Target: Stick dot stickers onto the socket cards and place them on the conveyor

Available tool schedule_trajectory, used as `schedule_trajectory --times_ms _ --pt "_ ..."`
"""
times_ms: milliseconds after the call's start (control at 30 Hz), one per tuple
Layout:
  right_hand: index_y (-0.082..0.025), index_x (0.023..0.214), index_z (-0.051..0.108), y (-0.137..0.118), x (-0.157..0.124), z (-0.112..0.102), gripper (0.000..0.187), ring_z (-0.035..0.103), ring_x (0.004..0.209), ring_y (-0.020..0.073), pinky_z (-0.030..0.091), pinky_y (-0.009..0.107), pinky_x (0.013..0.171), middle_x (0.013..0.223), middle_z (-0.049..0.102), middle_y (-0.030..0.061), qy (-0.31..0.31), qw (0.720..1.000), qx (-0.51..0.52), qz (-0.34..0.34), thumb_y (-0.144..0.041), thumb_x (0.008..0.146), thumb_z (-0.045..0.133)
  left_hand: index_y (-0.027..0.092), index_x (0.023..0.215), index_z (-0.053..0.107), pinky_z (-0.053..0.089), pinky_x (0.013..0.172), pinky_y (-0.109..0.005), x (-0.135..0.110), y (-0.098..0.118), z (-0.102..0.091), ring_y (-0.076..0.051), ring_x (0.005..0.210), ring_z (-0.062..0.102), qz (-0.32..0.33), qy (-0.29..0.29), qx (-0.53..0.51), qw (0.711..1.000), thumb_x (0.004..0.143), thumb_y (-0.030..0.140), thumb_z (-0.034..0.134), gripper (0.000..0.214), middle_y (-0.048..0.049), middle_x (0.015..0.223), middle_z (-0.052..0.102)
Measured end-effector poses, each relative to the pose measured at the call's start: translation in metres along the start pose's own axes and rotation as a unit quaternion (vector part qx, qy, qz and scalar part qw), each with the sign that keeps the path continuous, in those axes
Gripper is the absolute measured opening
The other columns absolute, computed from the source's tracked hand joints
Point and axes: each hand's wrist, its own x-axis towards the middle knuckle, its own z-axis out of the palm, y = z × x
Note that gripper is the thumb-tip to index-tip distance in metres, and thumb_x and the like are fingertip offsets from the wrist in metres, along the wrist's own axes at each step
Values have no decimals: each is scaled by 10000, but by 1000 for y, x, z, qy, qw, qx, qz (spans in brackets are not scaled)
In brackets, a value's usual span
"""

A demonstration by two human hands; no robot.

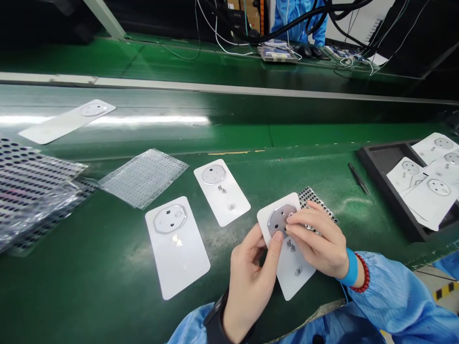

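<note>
My left hand (253, 272) grips the left edge of a white rounded panel (292, 272), its thumb lying on the panel's silvery octagonal area with dark round holes. The panel is tilted just above the bench. My right hand (319, 236) is closed in a pinch over the right side of that octagon; whatever is between the fingertips is too small or hidden to name. Partly behind my right hand lies a sheet of black dots (328, 210). Two similar panels rest to the left, a nearer white panel (188, 267) with gold lettering and a farther white panel (231, 193) with dark lettering.
A clear dotted sheet (143, 177) and a stack of black-dotted sheets (32, 191) lie left. Another panel (60, 126) sits on the belt (150, 102). At right are dark tweezers (357, 178) and a black tray (390, 200) of panels. A person in blue (299, 21) stands behind cables.
</note>
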Motion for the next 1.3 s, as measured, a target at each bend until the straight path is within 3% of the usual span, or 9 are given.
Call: schedule_trajectory --times_ms 300,500,633,767,867,967,1067,1300 --pt "-158 1134 636 5 -6 -5 302 677 1015 184 494 408 1026 1020 728 87 -33 997 -42 -49 -40 873 540 164 958 701 455 463 -185 0 2 1 -127 530 551 -15 16 -3 1000 850 329 632 209 -1 626 635" --pt "-151 1135 651 3 -10 -8 277 625 1139 201 436 416 1089 1120 705 96 -88 987 -104 -87 -89 917 492 164 968 701 480 439 -165 4 3 0 -118 502 588 -37 29 -38 998 816 296 671 203 -24 694 714" --pt "-140 1108 659 0 -4 -9 257 634 1106 209 479 426 1038 1094 704 111 -60 996 -43 -44 -78 909 509 172 952 705 555 557 -183 5 3 0 -154 634 682 -20 37 -40 998 773 259 720 200 -39 783 745" --pt "-169 1241 595 0 0 -10 362 623 1109 218 571 407 911 1134 672 116 -30 996 89 8 -58 914 488 168 966 701 581 572 -213 7 5 -2 -191 683 713 -42 41 -52 997 765 287 737 237 -58 833 758" --pt "-227 1317 547 -2 -3 -8 455 583 1181 238 551 431 960 1254 611 110 13 989 123 86 -61 893 546 167 973 705 583 576 -211 7 4 -2 -205 718 724 -45 29 -59 997 769 266 734 228 -56 826 759" --pt "-245 1372 493 -5 -8 -4 506 549 1243 252 551 417 985 1362 545 104 23 960 201 195 -101 896 582 176 966 709 574 633 -184 5 1 -1 -175 743 717 0 35 -37 999 776 206 720 193 -40 834 756" --pt "-261 1402 456 -7 -12 0 521 647 1116 214 601 342 907 1277 624 77 18 912 321 256 -113 916 569 182 955 701 550 607 -149 4 -1 0 -133 684 692 43 50 -9 998 792 180 698 163 -18 806 745" --pt "-260 1304 552 1 -6 3 410 709 950 152 610 251 812 1110 711 52 46 818 461 341 -154 910 599 165 1004 691 575 596 -195 15 -2 0 -166 694 706 -32 -4 -36 999 806 293 705 236 -50 871 759"
